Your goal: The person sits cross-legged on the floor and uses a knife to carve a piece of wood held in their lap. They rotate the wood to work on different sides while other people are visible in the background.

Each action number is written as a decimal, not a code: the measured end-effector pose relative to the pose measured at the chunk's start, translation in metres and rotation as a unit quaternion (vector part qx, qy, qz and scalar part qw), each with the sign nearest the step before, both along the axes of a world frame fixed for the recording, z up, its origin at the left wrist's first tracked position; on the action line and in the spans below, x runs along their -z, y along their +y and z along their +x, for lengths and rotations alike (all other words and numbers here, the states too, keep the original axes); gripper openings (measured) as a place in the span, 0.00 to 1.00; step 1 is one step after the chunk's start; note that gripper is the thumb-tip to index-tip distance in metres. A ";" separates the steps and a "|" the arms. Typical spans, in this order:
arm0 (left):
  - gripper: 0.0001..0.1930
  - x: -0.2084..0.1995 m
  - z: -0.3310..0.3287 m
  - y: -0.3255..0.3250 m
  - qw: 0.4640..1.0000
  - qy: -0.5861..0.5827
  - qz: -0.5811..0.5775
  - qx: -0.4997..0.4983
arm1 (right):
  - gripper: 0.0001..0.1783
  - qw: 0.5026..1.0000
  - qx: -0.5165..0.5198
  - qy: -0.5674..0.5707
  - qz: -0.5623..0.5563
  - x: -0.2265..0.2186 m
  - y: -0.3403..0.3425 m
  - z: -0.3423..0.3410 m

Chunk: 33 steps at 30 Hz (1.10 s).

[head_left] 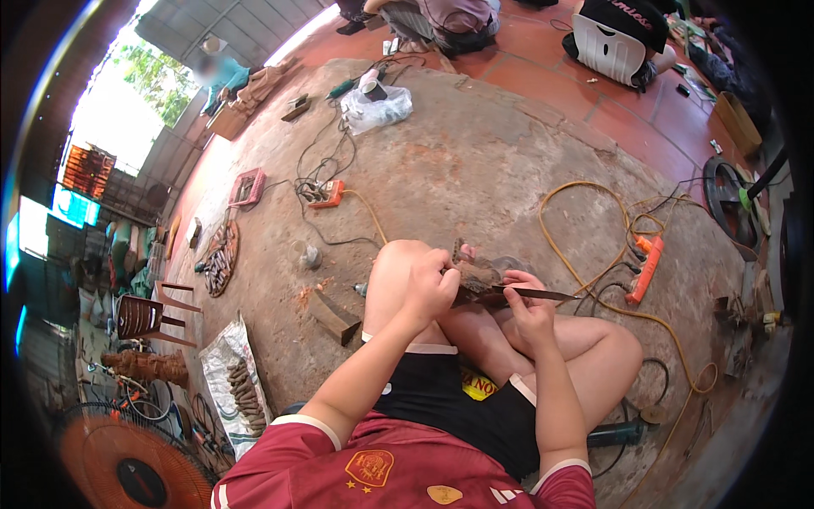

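Over my crossed legs, my left hand [435,280] is closed at the near left side of a rough brown piece of carved wood [480,273]. My right hand [530,304] pinches a thin, dark brown strip [547,294] at the wood's right side. One pointed end of the strip sticks out to the right past my fingers. Its other part runs under the wood, where I cannot follow it. My left fingertips are partly hidden, and whether they also hold the strip is unclear.
An orange power strip [648,270] with a looping yellow cord lies to the right; another orange power strip [326,193] lies ahead left. Beside my left knee are a wooden block [332,319] and a clear cup [305,254]. A white sack [222,345] holds several brown pieces near a fan [102,454]. People sit farther off.
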State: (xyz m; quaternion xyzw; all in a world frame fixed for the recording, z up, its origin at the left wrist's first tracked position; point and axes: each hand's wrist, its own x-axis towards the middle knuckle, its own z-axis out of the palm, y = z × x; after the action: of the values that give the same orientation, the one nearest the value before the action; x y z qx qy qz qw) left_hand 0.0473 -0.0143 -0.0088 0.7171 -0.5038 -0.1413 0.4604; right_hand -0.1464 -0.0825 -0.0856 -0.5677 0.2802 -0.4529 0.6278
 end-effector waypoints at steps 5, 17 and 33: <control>0.05 -0.001 -0.004 -0.003 1.000 -0.008 0.004 0.002 | 0.06 0.999 0.024 0.028 -0.040 -0.004 -0.004 -0.005; 0.06 -0.009 -0.006 -0.002 0.999 -0.031 0.030 0.015 | 0.07 0.999 0.022 0.026 -0.030 -0.008 -0.007 -0.009; 0.05 -0.014 -0.006 -0.008 0.996 -0.085 -0.007 0.037 | 0.06 0.982 0.073 0.060 -0.163 -0.011 0.001 -0.001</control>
State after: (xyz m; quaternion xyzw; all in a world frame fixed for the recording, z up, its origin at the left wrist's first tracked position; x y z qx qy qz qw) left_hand 0.0413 -0.0218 0.0047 0.7043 -0.5680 -0.0927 0.4155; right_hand -0.1478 -0.0813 -0.0741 -0.6666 0.2808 -0.5017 0.4744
